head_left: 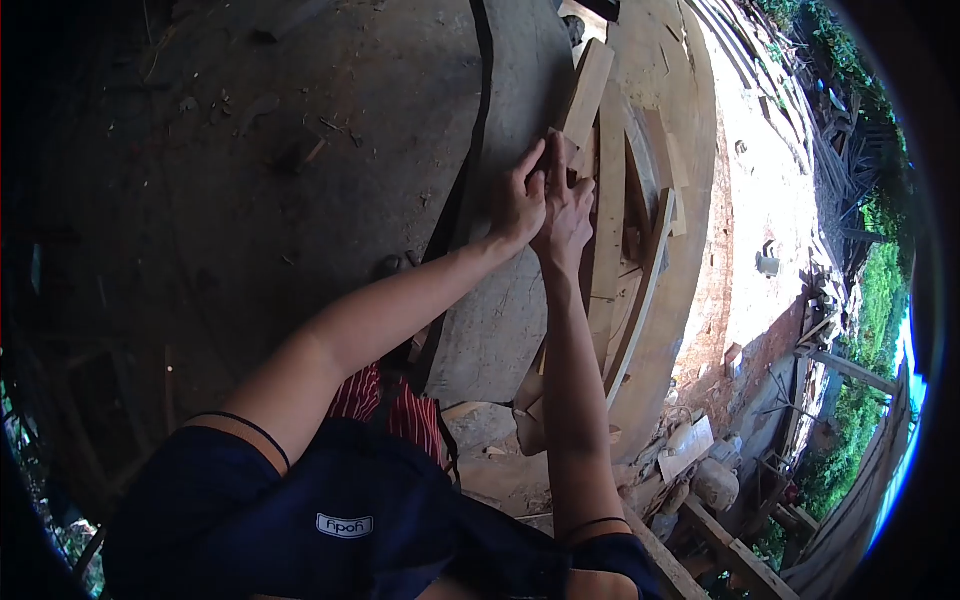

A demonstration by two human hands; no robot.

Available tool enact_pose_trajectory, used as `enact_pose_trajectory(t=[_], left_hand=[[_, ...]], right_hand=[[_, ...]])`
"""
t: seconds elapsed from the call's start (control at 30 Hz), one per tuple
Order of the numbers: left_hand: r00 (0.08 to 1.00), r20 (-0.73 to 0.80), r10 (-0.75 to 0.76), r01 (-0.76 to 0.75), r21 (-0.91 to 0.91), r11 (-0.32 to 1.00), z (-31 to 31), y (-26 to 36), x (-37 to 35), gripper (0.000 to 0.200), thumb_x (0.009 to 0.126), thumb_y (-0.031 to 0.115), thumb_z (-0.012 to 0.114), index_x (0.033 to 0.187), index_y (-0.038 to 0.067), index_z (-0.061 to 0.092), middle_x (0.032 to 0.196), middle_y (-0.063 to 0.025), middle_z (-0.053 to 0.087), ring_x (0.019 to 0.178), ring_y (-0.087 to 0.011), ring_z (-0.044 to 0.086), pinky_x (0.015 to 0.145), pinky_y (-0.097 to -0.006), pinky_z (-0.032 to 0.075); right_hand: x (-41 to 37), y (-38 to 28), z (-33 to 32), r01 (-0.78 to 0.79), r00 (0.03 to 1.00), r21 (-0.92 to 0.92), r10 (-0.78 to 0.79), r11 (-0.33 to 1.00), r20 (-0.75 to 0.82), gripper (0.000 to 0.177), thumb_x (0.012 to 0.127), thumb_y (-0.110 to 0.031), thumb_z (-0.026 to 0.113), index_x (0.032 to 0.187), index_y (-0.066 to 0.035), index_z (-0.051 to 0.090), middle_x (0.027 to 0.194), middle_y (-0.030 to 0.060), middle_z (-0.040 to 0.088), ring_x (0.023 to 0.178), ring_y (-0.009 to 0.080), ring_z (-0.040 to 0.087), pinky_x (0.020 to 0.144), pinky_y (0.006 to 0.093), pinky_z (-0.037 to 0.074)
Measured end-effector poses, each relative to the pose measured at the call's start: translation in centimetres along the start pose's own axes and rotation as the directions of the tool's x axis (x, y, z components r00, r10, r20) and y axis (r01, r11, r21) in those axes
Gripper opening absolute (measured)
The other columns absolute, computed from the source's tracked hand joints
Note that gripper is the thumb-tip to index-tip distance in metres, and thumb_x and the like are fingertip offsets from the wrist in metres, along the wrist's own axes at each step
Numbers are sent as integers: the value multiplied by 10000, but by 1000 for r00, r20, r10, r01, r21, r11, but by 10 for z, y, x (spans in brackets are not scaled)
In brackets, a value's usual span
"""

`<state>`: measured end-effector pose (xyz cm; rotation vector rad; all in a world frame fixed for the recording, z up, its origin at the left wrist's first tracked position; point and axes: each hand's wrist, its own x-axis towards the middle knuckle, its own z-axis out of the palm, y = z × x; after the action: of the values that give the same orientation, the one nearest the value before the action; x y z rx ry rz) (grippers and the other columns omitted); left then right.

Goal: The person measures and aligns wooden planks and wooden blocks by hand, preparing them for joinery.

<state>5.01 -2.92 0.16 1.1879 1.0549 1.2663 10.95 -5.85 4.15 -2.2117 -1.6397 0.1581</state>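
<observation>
My left hand and my right hand are close together over the workbench, overlapping at the thumbs in this view. A light rectangular wooden block lies slanting away just beyond them. The index finger of my right hand stretches to its near end, and the other fingers curl down beside it. My left hand's index finger points forward, apart from its thumb, with its tip near the same end. The undersides of both hands are hidden. Beside my right hand runs a long wooden strip.
A thin curved-edge board and offcuts lie right of the hands on a broad wooden slab. A grey plank surface is under my forearms. Debris litters the dark floor; stones and timber are at lower right.
</observation>
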Motion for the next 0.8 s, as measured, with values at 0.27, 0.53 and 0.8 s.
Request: enact_pose_trajectory(t=[0.27, 0.53, 0.8], left_hand=[[995, 21, -95, 95, 25, 995, -52, -4, -82, 390, 1021, 205, 416, 1332, -22, 477, 1343, -156, 518, 1260, -215, 470, 1069, -338, 347], [985, 130, 117, -175, 753, 634, 29, -50, -1, 985, 784, 392, 709, 1487, -4, 144, 1498, -239, 274, 1371, -374, 302, 1133, -449, 251], [920, 232, -317, 235, 320, 918, -38, -5, -40, 749, 772, 179, 733, 1380, -18, 344, 1213, -167, 562, 1071, -253, 585, 922, -363, 474]], right_hand=[[-132, 7, -14, -72, 989, 180, 47, 981, 139, 824, 783, -318, 664, 1491, -378, 247, 977, 195, 457, 906, 380, 532, 728, 463, 488], [-232, 4, -17, -158, 986, 115, 150, 981, 72, 934, 694, -278, 729, 1492, -367, 252, 1004, 183, 471, 970, 351, 513, 778, 440, 484], [-235, -2, -11, -157, 988, 89, 157, 984, -1, 921, 653, -327, 729, 1470, -389, 308, 1007, 146, 482, 920, 317, 524, 714, 409, 505]])
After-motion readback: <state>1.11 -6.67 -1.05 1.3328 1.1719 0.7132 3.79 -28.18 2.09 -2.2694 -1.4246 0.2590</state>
